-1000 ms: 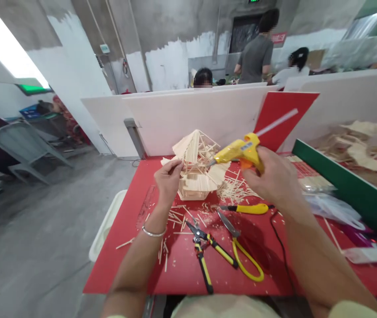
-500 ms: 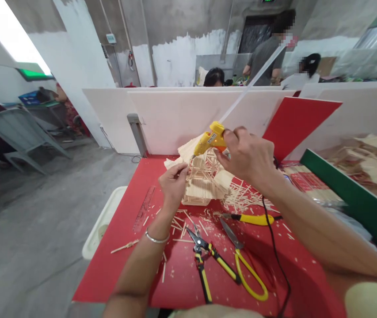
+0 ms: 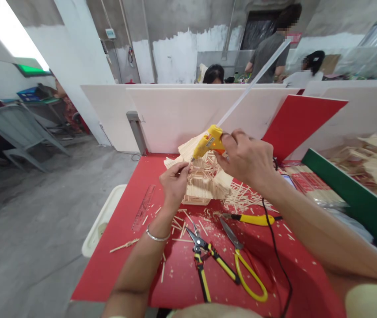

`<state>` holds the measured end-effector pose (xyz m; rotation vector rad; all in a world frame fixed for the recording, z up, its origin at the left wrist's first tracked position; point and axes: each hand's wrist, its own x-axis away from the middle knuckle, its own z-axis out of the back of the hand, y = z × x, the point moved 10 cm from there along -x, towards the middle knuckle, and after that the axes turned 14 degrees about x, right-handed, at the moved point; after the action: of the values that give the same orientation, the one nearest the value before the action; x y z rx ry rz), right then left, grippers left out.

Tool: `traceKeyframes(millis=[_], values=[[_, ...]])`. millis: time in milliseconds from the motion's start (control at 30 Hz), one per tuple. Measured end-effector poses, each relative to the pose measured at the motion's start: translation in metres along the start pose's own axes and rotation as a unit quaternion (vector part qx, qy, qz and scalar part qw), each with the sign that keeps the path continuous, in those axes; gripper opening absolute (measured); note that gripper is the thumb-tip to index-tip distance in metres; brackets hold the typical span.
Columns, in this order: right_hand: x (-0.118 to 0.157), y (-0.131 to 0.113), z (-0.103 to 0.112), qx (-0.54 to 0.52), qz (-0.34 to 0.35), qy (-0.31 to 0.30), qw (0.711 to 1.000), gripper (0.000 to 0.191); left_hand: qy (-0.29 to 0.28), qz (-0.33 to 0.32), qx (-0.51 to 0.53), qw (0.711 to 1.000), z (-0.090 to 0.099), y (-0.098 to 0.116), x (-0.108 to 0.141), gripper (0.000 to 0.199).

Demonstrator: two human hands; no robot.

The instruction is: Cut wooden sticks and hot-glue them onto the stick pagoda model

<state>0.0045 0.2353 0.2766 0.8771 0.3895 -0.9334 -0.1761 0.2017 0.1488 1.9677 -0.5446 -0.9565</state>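
Observation:
My right hand [image 3: 249, 157] is closed around a yellow hot glue gun [image 3: 209, 140], with a long white glue stick [image 3: 251, 86] rising out of its back end. The gun's nozzle points down and left, close to the fingertips of my left hand [image 3: 174, 180]. Those left fingers are pinched together; whatever sits between them is too small to make out. Behind and beside both hands stands a model built of thin wooden sticks [image 3: 204, 189], with ribbed roof-like panels. My left hand partly hides its left side.
Loose sticks [image 3: 246, 196] lie right of the model. Pruning shears [image 3: 201, 245], yellow-handled scissors [image 3: 241, 251], a yellow-handled tool [image 3: 256, 219] and a clear ruler [image 3: 143, 207] rest on the red table [image 3: 108, 274]. A black cord [image 3: 276, 251] crosses the right side. White panels [image 3: 181, 110] stand behind.
The glue gun's nozzle has come slightly down, nearer my left fingertips. My left hand has barely moved. The whole view has shifted a little.

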Motion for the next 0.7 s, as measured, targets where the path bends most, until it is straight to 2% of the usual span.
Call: traceKeyframes(millis=[433, 700], values=[[-0.0041, 0.0005, 0.0001, -0.016, 0.004, -0.028, 0.999, 0.044, -0.002, 0.001, -0.01, 1.0, -0.0018, -0.0023, -0.0009, 0.015], [-0.0048, 0.0024, 0.0017, -0.011, 0.003, -0.015, 1.0, 0.042, -0.005, 0.007, 0.007, 1.0, -0.0034, -0.0009, -0.0027, 0.015]])
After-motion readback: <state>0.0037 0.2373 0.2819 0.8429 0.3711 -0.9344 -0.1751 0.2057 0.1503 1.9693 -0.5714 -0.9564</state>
